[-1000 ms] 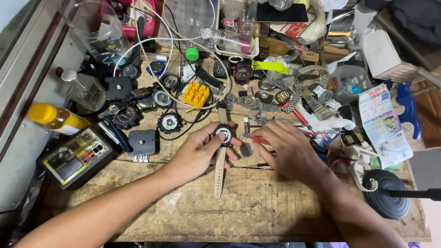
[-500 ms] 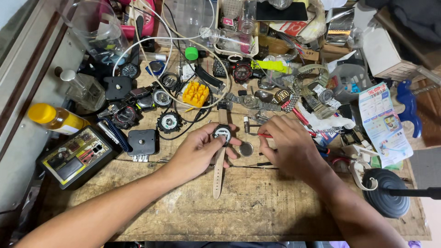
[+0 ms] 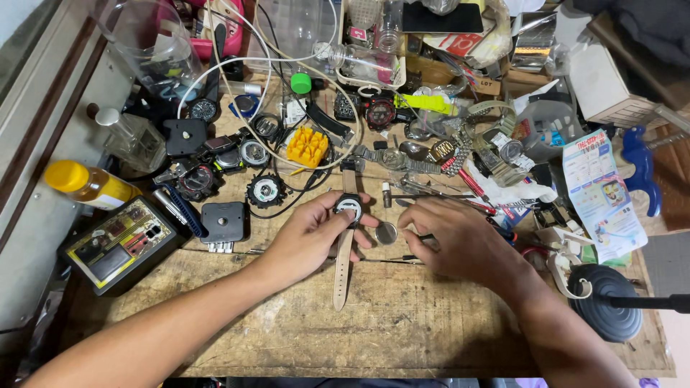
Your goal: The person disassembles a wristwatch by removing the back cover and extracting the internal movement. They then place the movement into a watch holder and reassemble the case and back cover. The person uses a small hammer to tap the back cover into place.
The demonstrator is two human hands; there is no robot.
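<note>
Left hand (image 3: 309,233): it lies on the wooden bench (image 3: 402,330) with the fingers curled around the case of a wristwatch (image 3: 348,208); thumb and forefinger pinch the case from both sides, so the hand is closed on it.
Wristwatch: it is near the middle of the bench, with its round face upward. Its tan strap (image 3: 343,269) lies flat and points toward the person.
Right hand (image 3: 460,241): it rests just to the right of the watch, palm down, fingers bent inward. A thin dark tool seems to be under the fingertips, but the pictures do not show if it is really gripped, so this cannot be told.
Round disc (image 3: 387,233): a small metal disc, maybe a case back, lies between the two hands, just beside the watch and apart from it.
Around: a yellow case holder (image 3: 307,146), several other watches, a black tester box (image 3: 118,244) and a yellow-capped bottle (image 3: 86,183) stand further to the left and behind.
Advice for doing it well: the left hand should probably keep the case steady and pressed lightly on the wood. The right hand should work with small movements, so that the disc and little parts do not roll into the clutter.
</note>
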